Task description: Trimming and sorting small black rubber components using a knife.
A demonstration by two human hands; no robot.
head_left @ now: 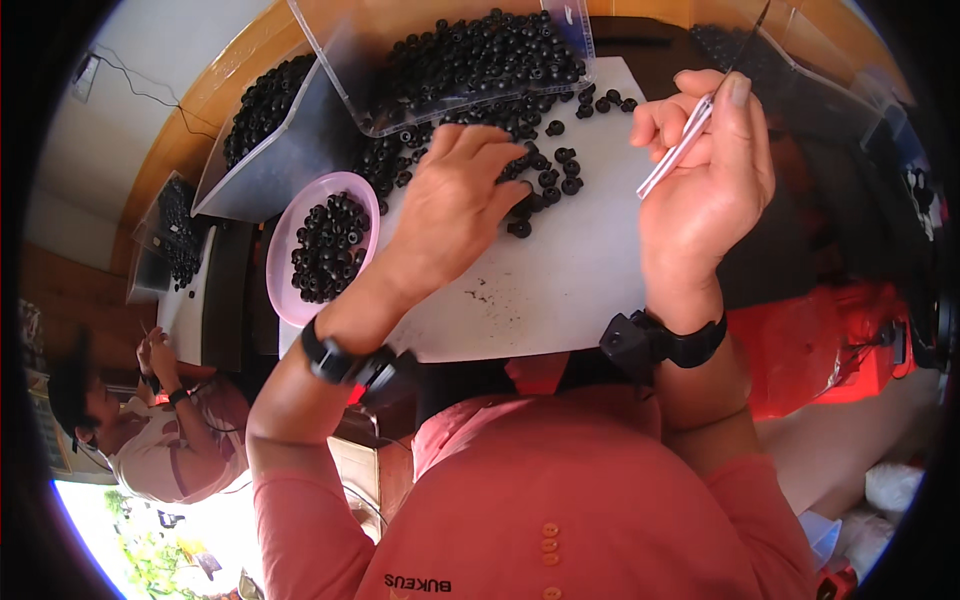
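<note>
My left hand [452, 205] hovers over the white work board [560, 290], fingers curled, with a gap between thumb and forefinger. Nothing shows in that gap. Just by its thumb lie small round black parts [570, 186], each with a knob or hole, loose on the board. My right hand [705, 190], raised at the board's right side, is closed around a slim tool with a pink-and-white striped handle [680, 145]. Its thin dark tip points up and away. A pink oval bowl [276, 270] holding many black parts stands left of my left forearm.
A clear plastic bin [345, 90] tipped toward the board spills black parts onto it. Another bin [270, 190] of them stands to its left. Red plastic containers [820, 350] sit at the right. At the far left, a co-worker [175, 430] sits at another board.
</note>
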